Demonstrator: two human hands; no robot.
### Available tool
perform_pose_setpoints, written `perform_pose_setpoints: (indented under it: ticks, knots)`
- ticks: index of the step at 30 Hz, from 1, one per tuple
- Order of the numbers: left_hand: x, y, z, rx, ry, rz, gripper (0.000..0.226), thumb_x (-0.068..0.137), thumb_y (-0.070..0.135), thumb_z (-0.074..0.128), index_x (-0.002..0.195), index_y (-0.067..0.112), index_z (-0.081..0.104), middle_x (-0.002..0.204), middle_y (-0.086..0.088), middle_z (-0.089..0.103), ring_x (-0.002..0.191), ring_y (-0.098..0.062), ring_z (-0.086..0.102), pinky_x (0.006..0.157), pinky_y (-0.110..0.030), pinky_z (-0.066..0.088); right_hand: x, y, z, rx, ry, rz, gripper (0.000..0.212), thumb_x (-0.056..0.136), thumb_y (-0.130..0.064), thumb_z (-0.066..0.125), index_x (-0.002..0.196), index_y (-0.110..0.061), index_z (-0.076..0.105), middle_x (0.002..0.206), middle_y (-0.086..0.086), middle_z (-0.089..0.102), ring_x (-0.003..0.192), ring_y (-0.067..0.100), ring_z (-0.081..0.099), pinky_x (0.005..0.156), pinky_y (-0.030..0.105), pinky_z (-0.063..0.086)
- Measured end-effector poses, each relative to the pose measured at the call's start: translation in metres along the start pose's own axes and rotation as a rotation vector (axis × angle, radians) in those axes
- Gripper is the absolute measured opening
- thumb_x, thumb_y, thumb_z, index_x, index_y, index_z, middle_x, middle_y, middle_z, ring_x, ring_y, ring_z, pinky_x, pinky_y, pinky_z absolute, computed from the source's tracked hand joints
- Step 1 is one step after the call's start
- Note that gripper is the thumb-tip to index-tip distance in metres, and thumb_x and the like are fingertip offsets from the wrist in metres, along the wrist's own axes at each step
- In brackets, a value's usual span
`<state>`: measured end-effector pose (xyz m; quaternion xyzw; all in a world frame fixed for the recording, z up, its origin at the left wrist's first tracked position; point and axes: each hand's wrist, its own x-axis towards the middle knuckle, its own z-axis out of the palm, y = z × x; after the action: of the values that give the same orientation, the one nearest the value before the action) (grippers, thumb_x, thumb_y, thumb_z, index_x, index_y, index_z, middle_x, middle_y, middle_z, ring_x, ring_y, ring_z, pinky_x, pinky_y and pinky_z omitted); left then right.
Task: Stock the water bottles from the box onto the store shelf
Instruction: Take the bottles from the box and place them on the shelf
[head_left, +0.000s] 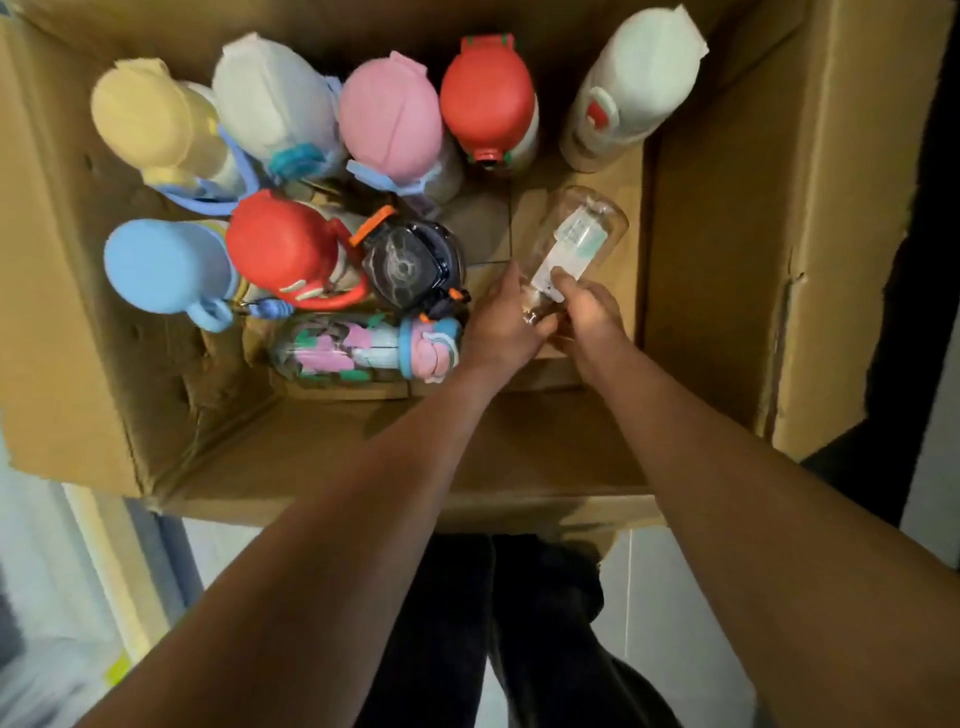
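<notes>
An open cardboard box (696, 291) holds several water bottles. A clear bottle (579, 234) with a white paper insert lies tilted on the box floor at the right. My left hand (506, 322) and my right hand (587, 312) both grip its near end, around the neck. Upright bottles with yellow (143, 122), white (270, 98), pink (389, 117) and red (485, 98) lids line the far side. A clear bottle with a pink and blue print (363, 351) lies on its side to the left of my hands.
A white bottle (628, 88) stands alone at the far right corner. A blue-lidded bottle (166, 267), a second red-lidded bottle (283, 249) and a dark-lidded bottle (408, 265) stand mid-left. The box's right flap (857, 218) rises beside my right arm. My dark trousers (519, 623) show below.
</notes>
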<state>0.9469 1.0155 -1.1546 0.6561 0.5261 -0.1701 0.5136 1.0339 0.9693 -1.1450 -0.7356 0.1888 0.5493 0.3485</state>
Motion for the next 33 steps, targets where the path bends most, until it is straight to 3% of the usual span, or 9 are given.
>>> perform_pose_setpoints:
  ticks: [5,10,16,20,24,26,29,31,33]
  knots:
    - [-0.027,0.009,-0.021,-0.076,-0.025,0.011,0.063,0.082,0.029,0.067,0.137,0.024,0.036,0.127,0.002,0.058,0.110,-0.020,0.059,0.089,-0.033,0.049,-0.026,-0.006,0.000,0.009,0.009,0.001,0.037,0.088,-0.032,0.064,0.118,-0.014,0.053,0.110,0.009,0.067,0.097,0.026,0.067,0.088,0.045,0.055]
    - [-0.095,0.041,-0.057,-0.093,-0.029,0.030,0.064,0.079,0.043,0.066,0.135,0.028,0.038,0.124,0.005,0.062,0.111,-0.016,0.059,0.095,-0.038,0.049,-0.105,-0.030,-0.015,-0.005,-0.064,0.008,0.034,0.087,-0.034,0.067,0.113,-0.017,0.054,0.106,0.007,0.068,0.093,0.024,0.067,0.075,0.040,0.057]
    - [-0.196,0.086,-0.111,-0.108,0.015,0.054,0.068,0.076,0.056,0.064,0.133,0.027,0.041,0.121,0.004,0.064,0.109,-0.016,0.060,0.095,-0.037,0.048,-0.229,-0.067,-0.033,-0.133,-0.130,-0.037,0.046,0.087,-0.039,0.067,0.123,-0.014,0.052,0.104,0.005,0.066,0.082,0.018,0.067,0.065,0.034,0.057]
    - [-0.261,0.107,-0.139,-0.164,0.029,0.024,0.078,0.064,0.071,0.058,0.130,0.035,0.040,0.121,0.012,0.064,0.109,-0.011,0.061,0.095,-0.039,0.049,-0.303,-0.079,-0.041,-0.239,-0.192,-0.083,0.057,0.081,-0.048,0.069,0.126,-0.019,0.052,0.116,0.005,0.067,0.095,0.022,0.069,0.077,0.039,0.059]
    - [-0.341,0.130,-0.175,-0.125,0.131,0.002,0.079,0.077,0.064,0.058,0.142,0.029,0.031,0.130,0.016,0.052,0.115,-0.008,0.052,0.096,-0.037,0.046,-0.392,-0.093,-0.045,-0.359,-0.291,-0.152,0.044,0.088,-0.045,0.063,0.123,-0.022,0.052,0.107,0.002,0.070,0.098,0.023,0.068,0.092,0.041,0.053]
    - [-0.378,0.131,-0.188,-0.072,0.192,-0.001,0.080,0.074,0.070,0.055,0.141,0.033,0.030,0.132,0.014,0.053,0.116,-0.012,0.055,0.093,-0.039,0.049,-0.434,-0.095,-0.047,-0.403,-0.357,-0.180,0.031,0.091,-0.040,0.060,0.116,-0.021,0.057,0.098,0.002,0.072,0.089,0.019,0.070,0.082,0.033,0.057]
    - [-0.444,0.125,-0.214,0.003,0.274,0.000,0.079,0.072,0.069,0.056,0.139,0.036,0.032,0.129,0.010,0.056,0.113,-0.015,0.057,0.087,-0.038,0.051,-0.501,-0.091,-0.044,-0.535,-0.360,-0.280,0.014,0.094,-0.030,0.058,0.095,-0.017,0.055,0.079,0.003,0.061,0.062,0.010,0.062,0.050,0.019,0.051]
    - [-0.494,0.113,-0.230,0.036,0.349,-0.008,0.069,0.075,0.061,0.061,0.135,0.036,0.037,0.119,0.012,0.057,0.107,-0.013,0.057,0.081,-0.033,0.049,-0.545,-0.084,-0.040,-0.742,-0.328,-0.400,0.013,0.094,-0.027,0.058,0.099,-0.016,0.053,0.092,0.008,0.064,0.077,0.017,0.063,0.063,0.027,0.052]
    - [-0.529,0.100,-0.243,0.110,0.386,-0.032,0.067,0.075,0.061,0.061,0.132,0.032,0.040,0.118,0.004,0.061,0.107,-0.021,0.060,0.079,-0.034,0.049,-0.571,-0.082,-0.034,-0.959,-0.323,-0.634,0.015,0.092,-0.022,0.057,0.104,-0.014,0.056,0.102,0.011,0.067,0.087,0.021,0.061,0.076,0.035,0.048]
